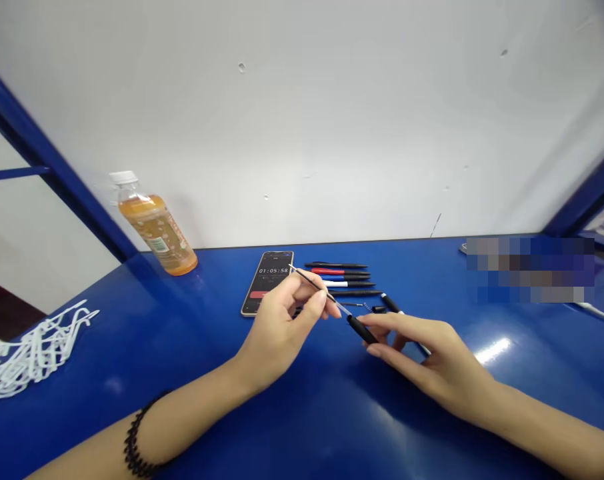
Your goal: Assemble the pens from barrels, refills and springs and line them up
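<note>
Between the thumb and fingers of my left hand is a thin pen refill, slanting with its narrow metal tip up to the left. Its clear lower end meets the mouth of a black pen barrel, which my right hand pinches; how far it reaches inside I cannot tell. Just behind lie a small spring, a short black pen part and a black-and-white pen piece, partly hidden by my right hand. Several pens, among them a red and black pen, lie in a row beyond.
A phone showing a running timer lies behind my left hand. At the back left stands a bottle of orange drink. White plastic strips are heaped at the left edge of the blue table. A blurred-out patch covers something at the right.
</note>
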Motion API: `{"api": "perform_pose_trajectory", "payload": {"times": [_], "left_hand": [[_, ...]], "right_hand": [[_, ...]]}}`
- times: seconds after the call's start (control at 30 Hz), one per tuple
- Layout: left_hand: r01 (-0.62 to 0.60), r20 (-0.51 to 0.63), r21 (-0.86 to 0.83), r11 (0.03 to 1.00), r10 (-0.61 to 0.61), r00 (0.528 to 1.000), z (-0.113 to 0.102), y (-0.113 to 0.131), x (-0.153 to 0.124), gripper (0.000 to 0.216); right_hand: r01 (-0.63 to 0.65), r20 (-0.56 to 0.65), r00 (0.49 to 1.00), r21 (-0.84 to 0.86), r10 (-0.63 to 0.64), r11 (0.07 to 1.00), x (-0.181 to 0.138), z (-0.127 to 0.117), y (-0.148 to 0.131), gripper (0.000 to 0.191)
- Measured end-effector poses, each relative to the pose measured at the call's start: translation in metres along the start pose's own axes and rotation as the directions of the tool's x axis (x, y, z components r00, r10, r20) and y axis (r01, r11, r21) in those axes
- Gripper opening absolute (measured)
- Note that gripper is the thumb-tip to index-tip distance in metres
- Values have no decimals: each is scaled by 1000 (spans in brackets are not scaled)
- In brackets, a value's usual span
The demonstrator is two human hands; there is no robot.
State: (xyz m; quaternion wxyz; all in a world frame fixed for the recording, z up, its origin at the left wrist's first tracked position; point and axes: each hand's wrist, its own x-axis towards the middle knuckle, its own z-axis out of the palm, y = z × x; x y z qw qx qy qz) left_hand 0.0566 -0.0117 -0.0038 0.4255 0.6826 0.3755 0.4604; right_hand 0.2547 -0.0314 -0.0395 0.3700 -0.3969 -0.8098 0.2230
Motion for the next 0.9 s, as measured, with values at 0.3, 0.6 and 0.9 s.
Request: {"api": "perform_pose_trajectory", "payload": {"times": [0.3,0.6,0.9], "left_hand": [[-67,164,275,959,22,986,3,3,-4,8],[-303,399,610,732,46,916,16,-9,16,12],[-497,533,760,419,35,846,37,-32,40,9]], "right_hand": [[-8,3,1000,16,8,1000,0,-1,0,25],[-124,-321,917,335,237,934,7,-7,6,24],[-115,-253,943,365,218,924,3,-9,8,20]]}}
